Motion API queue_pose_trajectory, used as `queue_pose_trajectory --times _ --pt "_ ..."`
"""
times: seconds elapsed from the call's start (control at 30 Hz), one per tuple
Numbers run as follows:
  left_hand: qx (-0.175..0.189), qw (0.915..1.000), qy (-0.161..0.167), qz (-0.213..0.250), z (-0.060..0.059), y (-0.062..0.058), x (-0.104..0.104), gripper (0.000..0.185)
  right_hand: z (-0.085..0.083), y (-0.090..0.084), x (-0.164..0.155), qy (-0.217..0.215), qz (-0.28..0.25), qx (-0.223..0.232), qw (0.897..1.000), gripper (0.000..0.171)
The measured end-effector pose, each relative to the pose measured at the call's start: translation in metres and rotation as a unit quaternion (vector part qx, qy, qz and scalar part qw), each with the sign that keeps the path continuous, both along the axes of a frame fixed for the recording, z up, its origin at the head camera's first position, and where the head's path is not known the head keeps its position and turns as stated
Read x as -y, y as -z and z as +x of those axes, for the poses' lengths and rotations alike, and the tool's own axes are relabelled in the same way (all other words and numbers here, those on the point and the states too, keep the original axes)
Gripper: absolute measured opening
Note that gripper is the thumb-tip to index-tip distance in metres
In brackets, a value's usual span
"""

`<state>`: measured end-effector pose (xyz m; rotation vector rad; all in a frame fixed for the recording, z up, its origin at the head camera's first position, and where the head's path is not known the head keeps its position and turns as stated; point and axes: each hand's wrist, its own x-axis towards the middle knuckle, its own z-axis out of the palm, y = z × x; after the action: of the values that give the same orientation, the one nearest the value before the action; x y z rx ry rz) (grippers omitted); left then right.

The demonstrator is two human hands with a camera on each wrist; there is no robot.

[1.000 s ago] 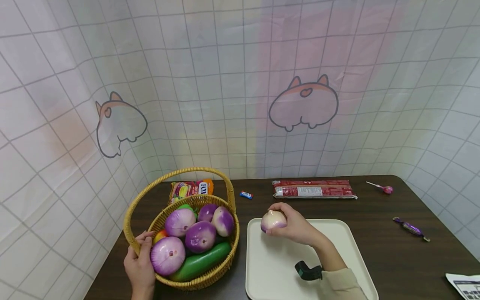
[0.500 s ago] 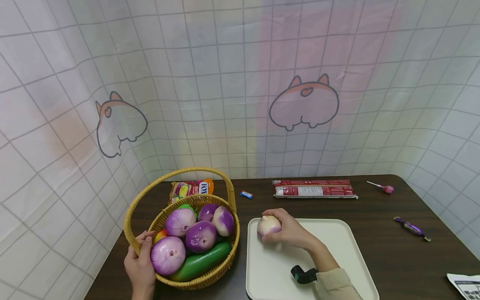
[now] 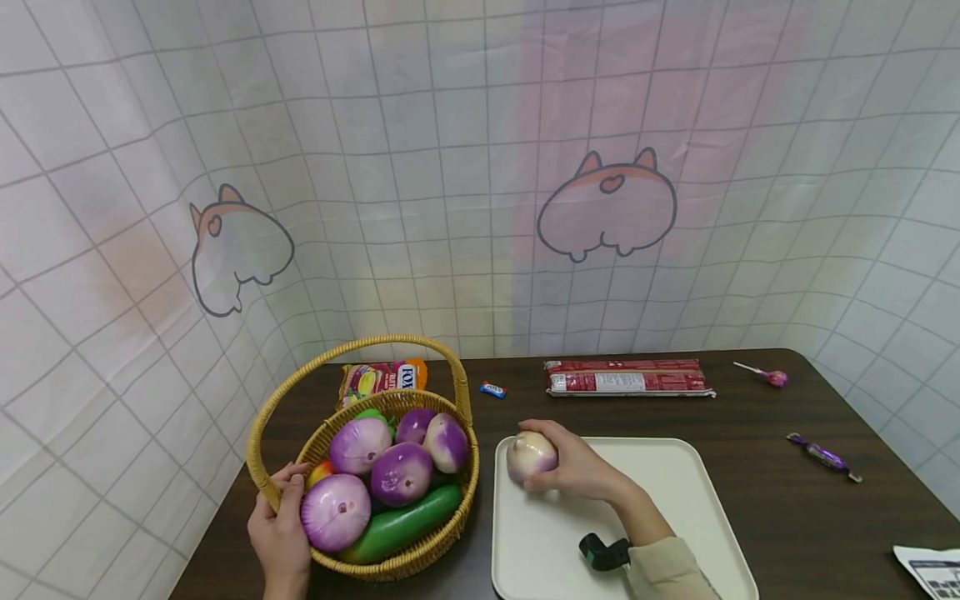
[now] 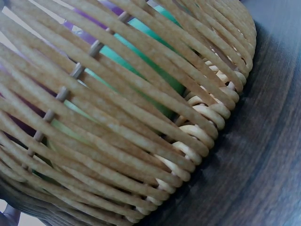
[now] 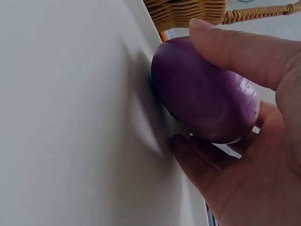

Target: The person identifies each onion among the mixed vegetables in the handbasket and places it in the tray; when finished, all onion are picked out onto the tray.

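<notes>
Dark wooden table [image 3: 750, 433] carries a cream tray [image 3: 675, 500], where the right hand [image 3: 577, 467] sets down a purple-white onion [image 3: 531, 457], fingers curled around it. The left hand [image 3: 279, 533] grips the wicker basket [image 3: 420, 550] rim; next the fingers probably must loosen gently so the onion does not roll.

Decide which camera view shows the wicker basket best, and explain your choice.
The head view: it shows the whole wicker basket, handle and rim, with the left hand on its edge. The left wrist view shows only a close patch of its woven wall; the right wrist view catches just a corner of weave and handle.
</notes>
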<state>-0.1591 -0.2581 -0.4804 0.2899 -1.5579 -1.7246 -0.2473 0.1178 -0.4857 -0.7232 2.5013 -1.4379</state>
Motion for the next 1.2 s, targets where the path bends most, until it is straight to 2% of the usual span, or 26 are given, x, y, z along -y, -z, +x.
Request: queue_pose_trajectory --times 0.47,0.7,1.03,1.2 --pt "-0.007 1.0000 0.000 -0.003 0.001 0.000 0.000 0.026 0.001 -0.001 0.001 0.024 0.028 0.000 0.999 0.086" --pt "-0.015 0.9999 0.006 -0.002 0.002 0.000 0.000 0.026 0.001 -0.003 0.001 0.018 0.037 -0.013 0.999 0.087" --pt "-0.013 0.9999 0.006 -0.002 0.002 0.000 0.000 0.024 0.001 -0.007 -0.004 0.004 0.014 -0.001 1.000 0.088" --pt "-0.013 0.9999 0.007 -0.001 0.002 0.000 0.000 0.024 0.002 -0.014 -0.006 0.020 0.024 -0.010 0.999 0.085"
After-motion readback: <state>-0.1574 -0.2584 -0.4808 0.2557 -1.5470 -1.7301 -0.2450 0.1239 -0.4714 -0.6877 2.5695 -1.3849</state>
